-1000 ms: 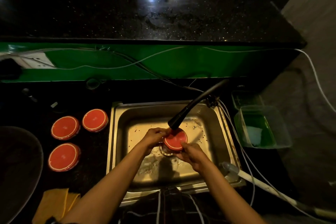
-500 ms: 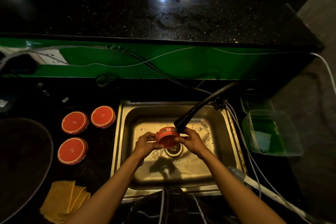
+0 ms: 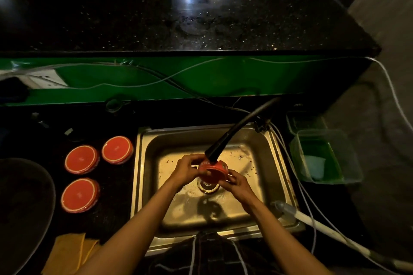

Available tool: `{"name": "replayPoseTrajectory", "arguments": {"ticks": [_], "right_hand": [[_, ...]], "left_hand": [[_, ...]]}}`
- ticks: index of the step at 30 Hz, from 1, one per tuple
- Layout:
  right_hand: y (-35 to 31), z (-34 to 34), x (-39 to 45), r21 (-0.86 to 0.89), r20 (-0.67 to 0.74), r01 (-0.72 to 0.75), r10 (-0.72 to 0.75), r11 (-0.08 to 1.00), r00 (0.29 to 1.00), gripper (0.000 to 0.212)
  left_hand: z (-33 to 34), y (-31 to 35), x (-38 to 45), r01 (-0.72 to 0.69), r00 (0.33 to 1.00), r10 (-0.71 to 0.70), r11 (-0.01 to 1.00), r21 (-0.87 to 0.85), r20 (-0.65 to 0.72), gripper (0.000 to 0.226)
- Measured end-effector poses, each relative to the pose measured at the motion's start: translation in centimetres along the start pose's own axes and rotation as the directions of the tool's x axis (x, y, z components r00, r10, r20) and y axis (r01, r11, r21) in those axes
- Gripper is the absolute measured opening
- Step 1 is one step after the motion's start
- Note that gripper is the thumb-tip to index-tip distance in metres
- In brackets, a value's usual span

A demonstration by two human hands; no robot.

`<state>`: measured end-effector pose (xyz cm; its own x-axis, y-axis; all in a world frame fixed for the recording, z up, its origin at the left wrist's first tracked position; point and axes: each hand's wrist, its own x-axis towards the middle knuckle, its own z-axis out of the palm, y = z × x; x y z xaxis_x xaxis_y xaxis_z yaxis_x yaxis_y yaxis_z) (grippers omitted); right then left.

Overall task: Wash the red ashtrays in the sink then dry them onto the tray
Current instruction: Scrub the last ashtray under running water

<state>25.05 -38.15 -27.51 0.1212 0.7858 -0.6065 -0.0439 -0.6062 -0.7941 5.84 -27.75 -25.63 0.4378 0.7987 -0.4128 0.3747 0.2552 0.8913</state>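
Red and round, the shallow ashtray [image 3: 213, 171] is held over the drain of the rectangular stainless-steel sink [image 3: 143, 176], tipped on edge directly under the nozzle of the black flexible tap hose [image 3: 225, 140]. The left hand [image 3: 186, 169] curls its fingers round the ashtray's left rim and the right hand [image 3: 235, 182] pinches the lower right edge, so both grip it between them. To rinse it well, I would judge it best to turn the piece slowly under the nozzle so every side and the inner hollow get rinsed, keeping the grip firm because a wet, smooth, glossy rim is likely to slip; whether water is running cannot be told from this view. The basin is brushed metal, dull yellow in this light, with dark specks scattered over its floor. Three more round red ashtrays with pale rims [image 3: 81, 159] [image 3: 117, 149] [image 3: 80, 194] lie face down on the black speckled stone counter [image 3: 111, 207] left of the sink, well apart from the hands. A folded yellow cloth [image 3: 67, 252], soft and matte, lies near the counter's front edge, and a dark round tray [image 3: 24, 207] sits at far left, its material hard to make out.
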Motion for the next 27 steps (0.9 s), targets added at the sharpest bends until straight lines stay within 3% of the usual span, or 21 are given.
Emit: {"name": "replayPoseTrajectory", "arguments": {"ticks": [5,9,14,18,22,27], "right_hand": [[-1.3,-2.3,-1.0,-0.048,-0.107,-0.036,0.03,0.998,0.994,0.03],[-3.0,-1.7,-0.3,0.012,-0.048,-0.141,0.141,0.99,0.989,0.024],[-3.7,1.1,2.5,0.24,0.046,-0.381,0.381,0.893,0.923,0.034],[-4.3,3.1,3.8,0.415,0.194,-0.562,0.534,0.715,0.823,0.027],[-4.4,3.8,4.1,0.522,0.283,-0.622,0.57,0.583,0.771,0.035],[-3.3,2.4,3.6,0.602,0.29,-0.6,0.556,0.526,0.779,0.036]], "left_hand": [[1.7,-0.4,1.1,0.212,0.977,-0.208,0.947,-0.242,0.04,0.037],[2.6,-0.8,1.3,0.385,0.907,-0.421,0.829,-0.407,0.001,0.043],[0.4,-1.0,1.3,0.401,0.851,-0.522,0.58,-0.71,0.054,0.033],[-2.2,-0.4,0.7,0.374,0.841,-0.527,0.411,-0.832,0.118,0.01],[-3.0,-0.4,1.1,0.36,0.851,-0.512,0.404,-0.841,0.119,0.015],[-1.3,0.4,1.7,0.357,0.877,-0.464,0.449,-0.82,0.127,0.01]]}}
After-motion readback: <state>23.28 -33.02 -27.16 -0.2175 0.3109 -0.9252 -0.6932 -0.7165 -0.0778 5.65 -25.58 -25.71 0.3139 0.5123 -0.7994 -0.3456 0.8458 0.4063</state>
